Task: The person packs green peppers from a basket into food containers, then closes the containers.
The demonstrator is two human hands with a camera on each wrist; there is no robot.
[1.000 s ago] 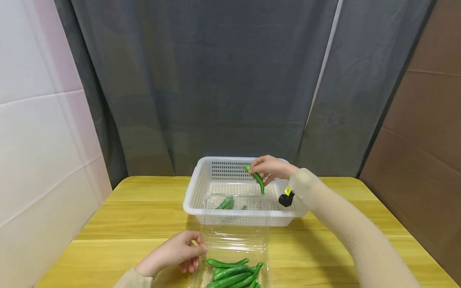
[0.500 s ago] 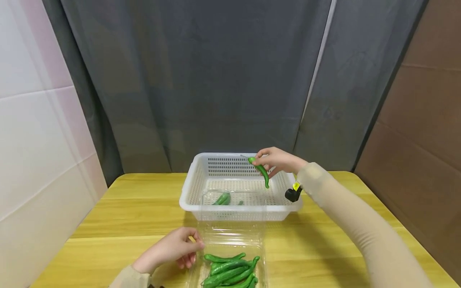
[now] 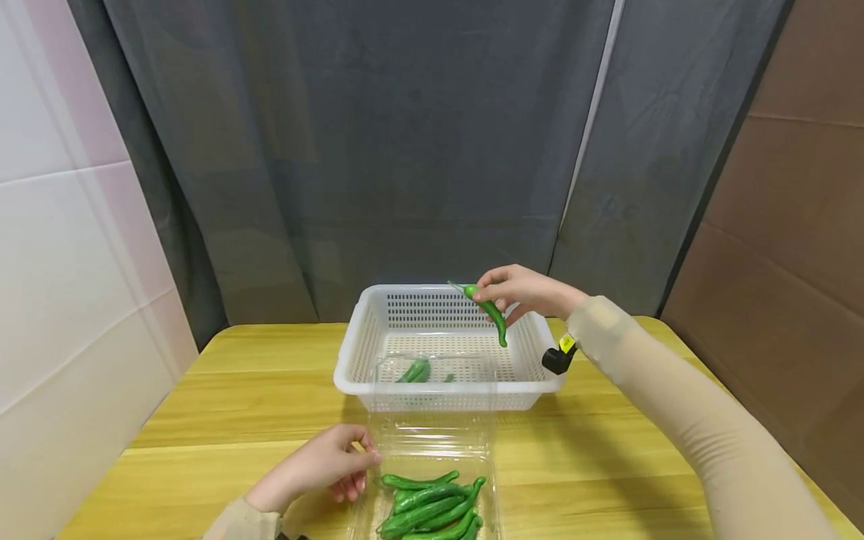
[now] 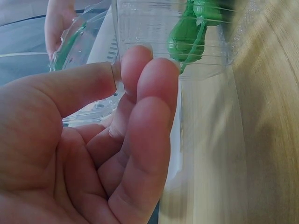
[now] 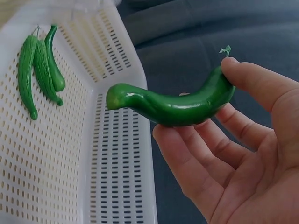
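Observation:
My right hand [image 3: 523, 294] holds a green pepper [image 3: 491, 316] by its stem end above the back right of the white perforated basket [image 3: 358, 352]; in the right wrist view the pepper [image 5: 174, 103] lies between thumb and fingers. Two or three green peppers [image 3: 416, 370] lie on the basket floor, also seen in the right wrist view [image 5: 41, 69]. My left hand [image 3: 319, 469] pinches the left edge of a clear plastic clamshell box [image 3: 432, 450] with several green peppers [image 3: 428, 512] in it. In the left wrist view its fingers [image 4: 140, 107] touch the clear box wall [image 4: 196, 51].
The yellow wooden table [image 3: 223, 405] carries the basket at the back and the clamshell at the front. A grey curtain [image 3: 378, 150] hangs behind, a white wall [image 3: 67, 247] on the left, brown board [image 3: 783, 225] on the right.
My right hand has lifted the pepper slightly up and to the right over the basket's back right. The left hand has stayed at the clamshell edge.

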